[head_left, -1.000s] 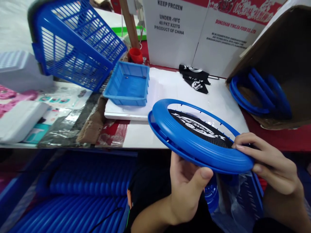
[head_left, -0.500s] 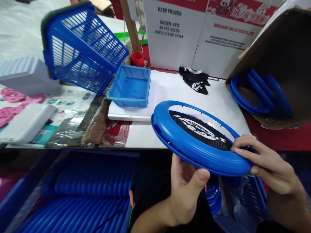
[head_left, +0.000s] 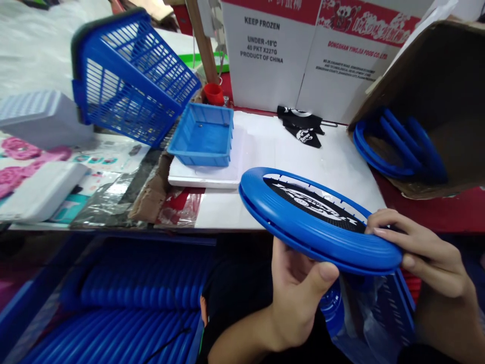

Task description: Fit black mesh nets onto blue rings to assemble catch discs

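Observation:
I hold a blue flying disc with a black printed fabric centre, tilted, just in front of the white table's front edge. It looks like two blue rings stacked one on the other. My left hand grips the near rim from below, thumb pressed against the edge. My right hand pinches the right rim, fingers on top and thumb on the side.
A small blue tray sits on the white board; a tipped blue basket lies behind it. Black printed fabric pieces lie by white cartons. A brown box holds blue rings. Stacked blue rings fill a bin below.
The disc has flattened and dropped slightly, its two rings closing together at the left edge. Both hands keep their grip.

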The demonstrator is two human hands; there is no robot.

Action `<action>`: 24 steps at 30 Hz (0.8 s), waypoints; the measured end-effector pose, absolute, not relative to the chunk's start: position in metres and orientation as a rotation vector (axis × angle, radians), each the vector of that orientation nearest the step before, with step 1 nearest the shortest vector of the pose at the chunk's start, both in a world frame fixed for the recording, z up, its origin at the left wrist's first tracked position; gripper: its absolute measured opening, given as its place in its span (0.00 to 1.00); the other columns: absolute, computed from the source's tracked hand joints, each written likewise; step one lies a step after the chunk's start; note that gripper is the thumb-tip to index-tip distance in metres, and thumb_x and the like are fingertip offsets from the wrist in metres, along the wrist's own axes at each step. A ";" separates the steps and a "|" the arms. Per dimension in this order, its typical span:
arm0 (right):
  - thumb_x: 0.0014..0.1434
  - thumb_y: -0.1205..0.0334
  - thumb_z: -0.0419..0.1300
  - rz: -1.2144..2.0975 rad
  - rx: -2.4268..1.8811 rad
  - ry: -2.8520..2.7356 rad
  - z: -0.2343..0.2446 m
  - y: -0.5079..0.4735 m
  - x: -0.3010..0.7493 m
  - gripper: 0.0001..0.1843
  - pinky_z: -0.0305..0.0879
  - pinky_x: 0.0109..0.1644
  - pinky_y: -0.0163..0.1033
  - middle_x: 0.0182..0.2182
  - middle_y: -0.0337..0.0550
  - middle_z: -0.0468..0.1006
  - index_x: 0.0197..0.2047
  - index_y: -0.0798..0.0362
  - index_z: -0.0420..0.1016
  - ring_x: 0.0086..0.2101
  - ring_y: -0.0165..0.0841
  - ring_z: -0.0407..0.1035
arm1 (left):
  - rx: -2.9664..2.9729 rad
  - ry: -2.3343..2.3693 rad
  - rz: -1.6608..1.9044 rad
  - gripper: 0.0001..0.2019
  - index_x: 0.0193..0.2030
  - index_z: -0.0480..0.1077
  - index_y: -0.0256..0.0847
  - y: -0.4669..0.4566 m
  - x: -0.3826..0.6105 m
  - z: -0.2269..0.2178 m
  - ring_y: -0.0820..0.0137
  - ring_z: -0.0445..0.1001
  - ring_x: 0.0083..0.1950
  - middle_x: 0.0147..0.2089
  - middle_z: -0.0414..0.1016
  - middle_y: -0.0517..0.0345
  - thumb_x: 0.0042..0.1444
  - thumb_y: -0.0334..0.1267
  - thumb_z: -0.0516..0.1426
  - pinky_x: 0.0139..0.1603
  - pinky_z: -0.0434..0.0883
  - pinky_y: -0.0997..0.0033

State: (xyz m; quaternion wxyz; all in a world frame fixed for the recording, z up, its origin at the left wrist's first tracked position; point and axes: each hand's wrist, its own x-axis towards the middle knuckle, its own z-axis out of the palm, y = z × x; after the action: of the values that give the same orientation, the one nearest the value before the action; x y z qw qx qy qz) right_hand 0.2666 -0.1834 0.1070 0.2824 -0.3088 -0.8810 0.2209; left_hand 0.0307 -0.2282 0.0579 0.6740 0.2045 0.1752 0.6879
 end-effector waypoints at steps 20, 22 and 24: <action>0.78 0.56 0.55 0.533 -0.869 -2.344 0.117 -0.187 0.258 0.25 0.76 0.58 0.44 0.56 0.47 0.81 0.75 0.37 0.71 0.54 0.41 0.77 | 0.414 0.514 1.543 0.40 0.74 0.67 0.53 -0.230 0.029 0.058 0.54 0.85 0.59 0.57 0.86 0.48 0.57 0.50 0.75 0.65 0.80 0.50; 0.78 0.56 0.55 0.525 -0.876 -2.352 0.117 -0.187 0.257 0.25 0.76 0.58 0.45 0.55 0.47 0.81 0.75 0.38 0.72 0.54 0.41 0.77 | 0.416 0.519 1.544 0.39 0.73 0.68 0.53 -0.230 0.028 0.057 0.53 0.85 0.59 0.56 0.86 0.49 0.57 0.51 0.75 0.65 0.80 0.50; 0.78 0.55 0.55 0.516 -0.887 -2.361 0.117 -0.187 0.257 0.25 0.76 0.58 0.47 0.55 0.49 0.81 0.74 0.39 0.72 0.53 0.42 0.77 | 0.419 0.531 1.549 0.37 0.71 0.71 0.52 -0.229 0.027 0.056 0.53 0.85 0.58 0.55 0.86 0.48 0.56 0.51 0.75 0.63 0.81 0.51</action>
State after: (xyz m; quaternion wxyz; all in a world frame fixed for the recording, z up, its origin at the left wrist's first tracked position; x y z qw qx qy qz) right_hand 0.2575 -0.1874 0.1171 0.2800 -0.3307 -0.8805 0.1924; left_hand 0.0271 -0.2294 0.0561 0.6636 0.1853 0.2350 0.6856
